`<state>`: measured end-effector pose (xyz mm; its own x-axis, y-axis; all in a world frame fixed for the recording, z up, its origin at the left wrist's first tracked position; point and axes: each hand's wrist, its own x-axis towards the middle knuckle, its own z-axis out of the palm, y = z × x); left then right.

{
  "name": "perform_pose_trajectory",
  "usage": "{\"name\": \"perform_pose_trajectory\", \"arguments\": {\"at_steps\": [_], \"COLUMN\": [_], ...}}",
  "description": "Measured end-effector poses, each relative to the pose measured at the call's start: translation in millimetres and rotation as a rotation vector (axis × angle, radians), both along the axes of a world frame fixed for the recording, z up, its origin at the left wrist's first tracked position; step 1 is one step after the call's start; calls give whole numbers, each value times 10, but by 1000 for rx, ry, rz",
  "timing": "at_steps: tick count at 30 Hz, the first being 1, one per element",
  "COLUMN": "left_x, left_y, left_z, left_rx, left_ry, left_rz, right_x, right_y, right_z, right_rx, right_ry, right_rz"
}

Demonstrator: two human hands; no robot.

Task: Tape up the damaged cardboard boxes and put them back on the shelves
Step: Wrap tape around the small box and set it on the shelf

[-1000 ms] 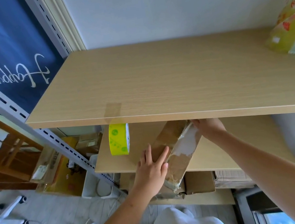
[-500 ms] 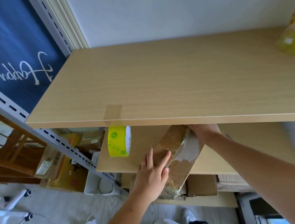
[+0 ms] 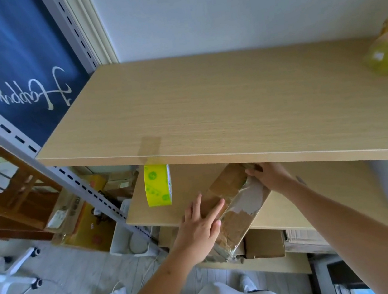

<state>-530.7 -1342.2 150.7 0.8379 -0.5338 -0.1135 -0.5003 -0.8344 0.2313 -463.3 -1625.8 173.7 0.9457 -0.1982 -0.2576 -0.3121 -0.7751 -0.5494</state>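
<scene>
On the middle shelf (image 3: 193,184), under the top shelf (image 3: 232,106), we slide the taped cardboard box (image 3: 236,205), which overhangs the front edge, straight inward, left hand (image 3: 199,226) flat with straight fingers on it, right hand (image 3: 270,173) gripping its far end, clear of the tape roll (image 3: 157,188).

Taped brown cardboard box (image 3: 233,206) (torn white patch) lies diagonally overhanging the middle shelf (image 3: 326,205)
</scene>
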Motion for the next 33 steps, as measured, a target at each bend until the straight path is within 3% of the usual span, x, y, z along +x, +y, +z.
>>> {"name": "perform_pose_trajectory", "arguments": {"at_steps": [4,6,9,11,13,20,27,33], "left_x": [104,136,120,140,177,247,395,454], "left_y": [85,86,-11,-101,-182,-258,-266,23], "left_z": [58,88,94,122,197,198,196,479], "left_rx": [-15,-11,-157,-306,-358,-507,-357,-563], "left_ry": [69,84,219,464,673,578,398,811], "left_rz": [-80,3,450,763,928,1008,818,945], "right_x": [-76,-161,-296,-396,-505,-705,-704,-596], "right_y": [20,40,92,133,194,318,327,508], "right_z": [31,31,-2,-44,-89,-22,69,295], "right_rx": [32,11,24,50,34,-177,-283,-133], "right_ry": [-60,-85,-115,-126,-119,-4,94,164], "right_rz": [-84,-136,-242,-326,-369,-300,-306,-427]}}
